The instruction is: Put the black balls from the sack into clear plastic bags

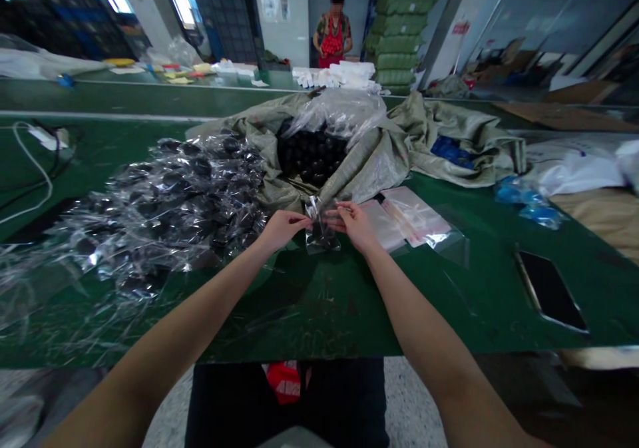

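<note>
Between my hands is a small clear plastic bag (321, 237) with something black inside. My left hand (283, 227) pinches the bag's left edge near its top. At its right side is my right hand (355, 224), thumb and index finger drawn together and the other fingers stretched toward the bag. Just beyond, an open woven sack (369, 162) holds many round black pieces (314, 155). A big heap of bagged black pieces (184, 195) spreads to the left. Flat clear bags (412, 215) lie in stacks beside my right hand.
A phone (552, 288) lies at the right on the green table (324, 321). Another sack (459, 128) with blue contents sits behind it, near crumpled blue plastic (532, 202). A white cable (37, 168) runs at far left. Across the tables stands a person in a red apron (332, 38).
</note>
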### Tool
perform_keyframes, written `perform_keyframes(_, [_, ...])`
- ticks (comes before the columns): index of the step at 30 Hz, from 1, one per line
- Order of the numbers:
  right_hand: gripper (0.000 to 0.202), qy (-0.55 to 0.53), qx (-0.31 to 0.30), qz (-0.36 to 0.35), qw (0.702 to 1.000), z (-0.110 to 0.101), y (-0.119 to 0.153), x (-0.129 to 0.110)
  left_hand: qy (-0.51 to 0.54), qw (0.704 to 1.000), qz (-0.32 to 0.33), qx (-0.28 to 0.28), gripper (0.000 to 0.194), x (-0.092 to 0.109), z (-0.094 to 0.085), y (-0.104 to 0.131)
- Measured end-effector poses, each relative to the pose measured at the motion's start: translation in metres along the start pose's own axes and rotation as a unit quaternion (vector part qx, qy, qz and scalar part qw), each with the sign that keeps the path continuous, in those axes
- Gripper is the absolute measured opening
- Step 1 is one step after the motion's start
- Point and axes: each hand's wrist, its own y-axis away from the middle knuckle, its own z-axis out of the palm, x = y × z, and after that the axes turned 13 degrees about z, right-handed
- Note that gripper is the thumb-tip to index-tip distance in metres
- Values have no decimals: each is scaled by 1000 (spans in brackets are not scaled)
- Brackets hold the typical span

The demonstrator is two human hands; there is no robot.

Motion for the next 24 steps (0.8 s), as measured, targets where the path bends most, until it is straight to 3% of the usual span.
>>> perform_keyframes(7, [26,77,-52,19,995,-5,-1,8,24,999,-3,28,31,-9,-5,6])
perform_keyframes(16, [24,234,10,-88,968,-14,-2,5,46,996,41,61,27,-20,-4,9])
perform_keyframes(24, [23,259,-2,-103,960,-17,0,4,84,992,54,75,34,-28,-4,15])
